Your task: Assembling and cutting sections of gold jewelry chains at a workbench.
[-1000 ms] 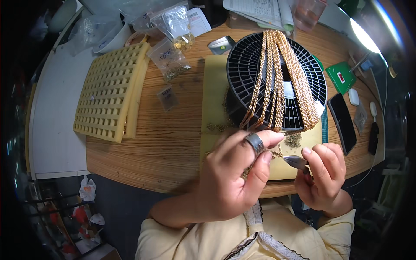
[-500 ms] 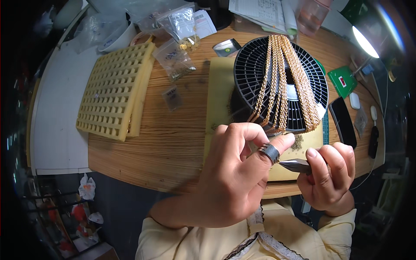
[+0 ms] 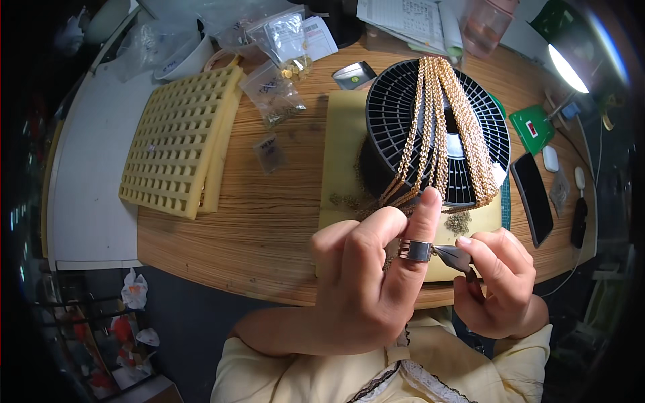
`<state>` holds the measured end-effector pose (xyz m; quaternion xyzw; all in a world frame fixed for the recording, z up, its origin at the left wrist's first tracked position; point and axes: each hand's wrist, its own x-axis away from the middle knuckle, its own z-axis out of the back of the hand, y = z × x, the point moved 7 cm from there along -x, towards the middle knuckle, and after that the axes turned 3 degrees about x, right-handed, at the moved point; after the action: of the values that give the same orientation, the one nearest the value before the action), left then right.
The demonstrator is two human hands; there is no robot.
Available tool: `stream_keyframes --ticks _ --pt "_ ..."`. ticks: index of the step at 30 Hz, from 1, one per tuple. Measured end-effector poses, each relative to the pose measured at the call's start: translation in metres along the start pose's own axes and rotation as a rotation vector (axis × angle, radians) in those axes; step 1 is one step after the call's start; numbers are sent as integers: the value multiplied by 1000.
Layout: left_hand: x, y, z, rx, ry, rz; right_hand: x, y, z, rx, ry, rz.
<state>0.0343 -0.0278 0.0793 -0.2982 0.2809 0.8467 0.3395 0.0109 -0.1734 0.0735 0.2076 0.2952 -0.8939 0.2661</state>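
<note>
My left hand (image 3: pixel 366 285) is in front of the reel, its fingers curled and its thumb pointing up. A wide slotted metal ring (image 3: pixel 416 250) sits on the thumb. A small bit of something shows between thumb and fingers; what they grip is mostly hidden. My right hand (image 3: pixel 500 282) is closed on pliers (image 3: pixel 457 258), whose tip meets the ring's right edge. Whether the jaws hold a tiny piece, I cannot tell. Several gold-coloured chains (image 3: pixel 478 148) drape over a black slotted reel (image 3: pixel 386 114) just beyond my hands.
A yellow pad (image 3: pixel 339 141) lies under the reel, with a pile of small metal rings (image 3: pixel 458 222) on it. Left stands a yellow foam block (image 3: pixel 178 134) with square holes. Small plastic bags (image 3: pixel 272 94) lie behind. A phone (image 3: pixel 533 195) and lamp (image 3: pixel 568 70) are right.
My left thumb has straightened upward and its ring has turned more toward view. The left fingers have dropped slightly. My right hand has tilted the pliers, their handles now lower.
</note>
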Motion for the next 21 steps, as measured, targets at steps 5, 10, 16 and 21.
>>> stream_keyframes --ticks 5,10,16,21 --pt "1 1 0 -67 -64 3 -3 0 2 -34 -27 -22" --pt "0 -6 -2 -7 -65 49 0 4 3 84 7 -20" --pt "10 -18 1 129 -43 106 25 19 10 154 -157 -159" --pt "30 -24 -41 219 -343 207 43 30 13 236 -289 -299"
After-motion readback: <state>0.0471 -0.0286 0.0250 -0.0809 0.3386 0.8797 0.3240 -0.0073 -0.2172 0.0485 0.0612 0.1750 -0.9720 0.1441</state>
